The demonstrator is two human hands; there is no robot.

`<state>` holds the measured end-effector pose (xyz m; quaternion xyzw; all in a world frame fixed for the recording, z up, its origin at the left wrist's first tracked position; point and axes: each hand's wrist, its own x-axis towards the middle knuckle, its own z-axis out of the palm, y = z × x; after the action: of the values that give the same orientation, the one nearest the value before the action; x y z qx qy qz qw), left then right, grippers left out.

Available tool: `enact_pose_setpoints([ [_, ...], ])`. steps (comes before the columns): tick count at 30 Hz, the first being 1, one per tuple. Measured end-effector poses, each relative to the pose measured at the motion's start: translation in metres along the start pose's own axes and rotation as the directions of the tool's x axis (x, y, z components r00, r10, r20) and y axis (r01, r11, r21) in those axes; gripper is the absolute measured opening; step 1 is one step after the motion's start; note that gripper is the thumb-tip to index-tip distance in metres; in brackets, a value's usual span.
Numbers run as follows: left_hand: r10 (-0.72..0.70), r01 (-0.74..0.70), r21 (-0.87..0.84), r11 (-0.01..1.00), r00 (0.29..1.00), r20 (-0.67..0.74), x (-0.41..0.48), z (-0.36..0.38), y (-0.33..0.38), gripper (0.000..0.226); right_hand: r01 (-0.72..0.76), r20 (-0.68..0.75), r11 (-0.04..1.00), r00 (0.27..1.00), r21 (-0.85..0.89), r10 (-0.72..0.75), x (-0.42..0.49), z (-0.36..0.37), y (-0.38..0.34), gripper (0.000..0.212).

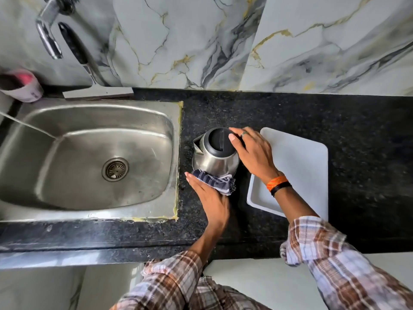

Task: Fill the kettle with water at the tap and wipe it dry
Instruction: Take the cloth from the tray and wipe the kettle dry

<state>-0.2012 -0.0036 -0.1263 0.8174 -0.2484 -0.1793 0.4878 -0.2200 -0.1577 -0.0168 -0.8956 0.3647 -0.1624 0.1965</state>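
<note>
kettle [215,156] handle hidden under right hand [252,153] (cloth [215,181] against base).

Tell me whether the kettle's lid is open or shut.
Shut: the black lid sits flat on the kettle, with the right hand resting against it.

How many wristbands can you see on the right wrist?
2: an orange band nearer the right hand, and a black band just behind it, touching; the wrist's underside is hidden.

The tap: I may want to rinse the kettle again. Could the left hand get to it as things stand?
Probably yes. The tap hangs beyond the sink with nothing between, but the left hand is pressing the cloth against the kettle.
</note>
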Motion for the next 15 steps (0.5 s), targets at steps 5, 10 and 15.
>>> enact_pose_setpoints([
  [5,-0.153,0.147,-0.098,0.984,0.987,-0.051,0.014,0.000,0.024,0.109,0.000,0.004,0.999,1.000,-0.040,0.000,-0.002,0.002,0.002,0.056],
  [10,-0.244,0.245,-0.055,0.968,0.970,0.023,0.015,0.004,0.016,0.108,-0.005,-0.008,0.999,1.000,-0.037,0.005,-0.001,0.004,0.003,0.057],
  [15,-0.054,0.036,-0.210,0.977,0.995,-0.084,0.031,-0.010,0.030,0.097,0.000,-0.012,0.999,1.000,-0.037,0.000,0.000,0.005,0.005,0.056],
])
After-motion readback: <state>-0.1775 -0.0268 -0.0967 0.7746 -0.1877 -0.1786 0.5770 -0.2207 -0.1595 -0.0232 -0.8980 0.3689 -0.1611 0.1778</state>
